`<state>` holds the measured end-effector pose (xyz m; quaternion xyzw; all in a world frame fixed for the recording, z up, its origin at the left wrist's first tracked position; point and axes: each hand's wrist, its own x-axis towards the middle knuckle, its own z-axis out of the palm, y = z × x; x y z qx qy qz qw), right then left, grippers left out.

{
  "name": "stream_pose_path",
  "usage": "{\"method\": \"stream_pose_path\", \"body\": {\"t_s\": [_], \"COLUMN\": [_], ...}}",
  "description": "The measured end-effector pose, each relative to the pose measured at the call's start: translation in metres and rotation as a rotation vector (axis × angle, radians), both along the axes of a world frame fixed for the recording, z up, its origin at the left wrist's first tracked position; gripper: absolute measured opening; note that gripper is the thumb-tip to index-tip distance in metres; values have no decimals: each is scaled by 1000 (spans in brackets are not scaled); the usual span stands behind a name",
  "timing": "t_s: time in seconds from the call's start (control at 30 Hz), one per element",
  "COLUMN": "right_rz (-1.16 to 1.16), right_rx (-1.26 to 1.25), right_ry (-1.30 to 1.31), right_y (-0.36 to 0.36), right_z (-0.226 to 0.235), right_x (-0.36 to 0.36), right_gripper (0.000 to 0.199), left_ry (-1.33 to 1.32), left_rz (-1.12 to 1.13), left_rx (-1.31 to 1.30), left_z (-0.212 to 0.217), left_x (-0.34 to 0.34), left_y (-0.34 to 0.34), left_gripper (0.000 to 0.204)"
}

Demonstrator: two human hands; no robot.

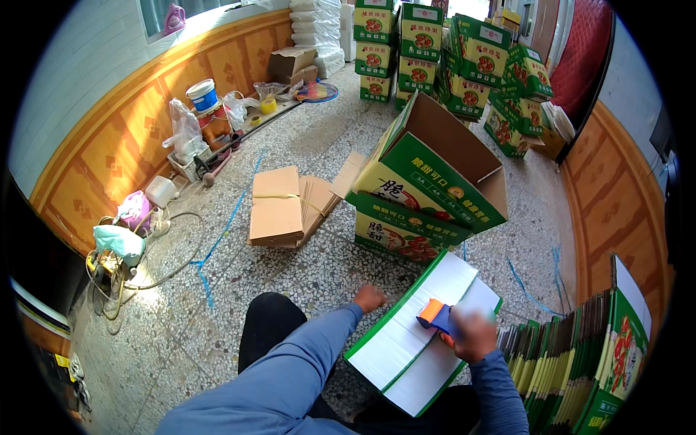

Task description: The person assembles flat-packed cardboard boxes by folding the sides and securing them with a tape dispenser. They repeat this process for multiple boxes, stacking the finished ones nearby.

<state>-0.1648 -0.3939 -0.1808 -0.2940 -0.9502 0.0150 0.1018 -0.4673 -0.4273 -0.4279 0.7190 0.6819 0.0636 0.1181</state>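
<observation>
A carton [386,353] lies before my knees, its white flaps folded together and its edges green. My right hand [475,335], smeared a little by motion, is closed around a blue and orange tape dispenser [433,314]. The dispenser is over the seam between the flaps. Just off the carton's far left edge, my left hand [370,298] is curled into a fist, and nothing shows in it. Beyond the carton stand two green printed cartons [410,233], one on the other; the upper one [442,181] is tilted and open at the top.
Flat folded cartons [558,355] stand packed at my right. Tied bundles of brown cardboard [275,206] lie on the speckled floor [239,275]. Stacks of green cartons [420,43] stand at the back. Along the left wall are a bucket [202,94], bags and a looped hose [199,235].
</observation>
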Motion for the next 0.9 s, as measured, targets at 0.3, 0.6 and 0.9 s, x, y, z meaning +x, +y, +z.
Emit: {"method": "stream_pose_path", "body": {"t_s": [0.3, 0.6, 0.9], "right_rz": [-48, -72, -56], "right_rx": [-32, 14, -56], "right_ry": [62, 75, 68], "right_y": [-3, -1, 0], "right_z": [-12, -4, 4], "right_x": [16, 21, 20], "right_gripper": [53, 56, 57], "left_ry": [-448, -705, -115], "left_rz": [148, 324, -427], "left_rx": [-376, 314, 39], "left_z": [-35, 101, 168], "left_x": [40, 51, 149], "left_y": [0, 99, 164], "left_gripper": [45, 39, 81]}}
